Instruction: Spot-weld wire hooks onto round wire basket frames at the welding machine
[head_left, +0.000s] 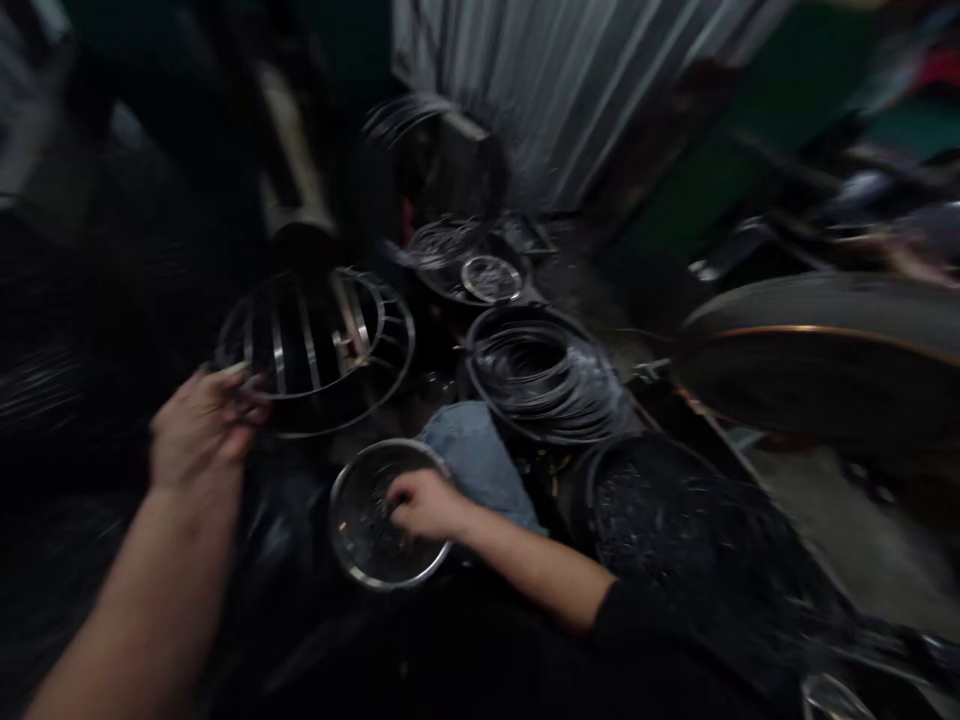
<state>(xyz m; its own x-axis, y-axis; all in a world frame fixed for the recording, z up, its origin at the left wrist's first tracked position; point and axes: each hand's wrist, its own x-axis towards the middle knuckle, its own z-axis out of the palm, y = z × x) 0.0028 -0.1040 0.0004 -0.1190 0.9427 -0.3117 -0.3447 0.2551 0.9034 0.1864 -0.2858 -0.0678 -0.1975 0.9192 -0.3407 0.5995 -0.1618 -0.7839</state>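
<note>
My left hand grips the near rim of a round wire cage made of metal rings and ribs, fingers curled on the wire. My right hand reaches into a shallow steel bowl, its fingers bent down among small parts I cannot make out. A black sleeve covers my right upper arm. The whole view is blurred by motion.
A coil of dark wire rings lies behind the bowl, with a blue cloth beside it. Farther back sits a pan with a small round lid. Corrugated metal sheet forms the back wall. A large dark disc lies right.
</note>
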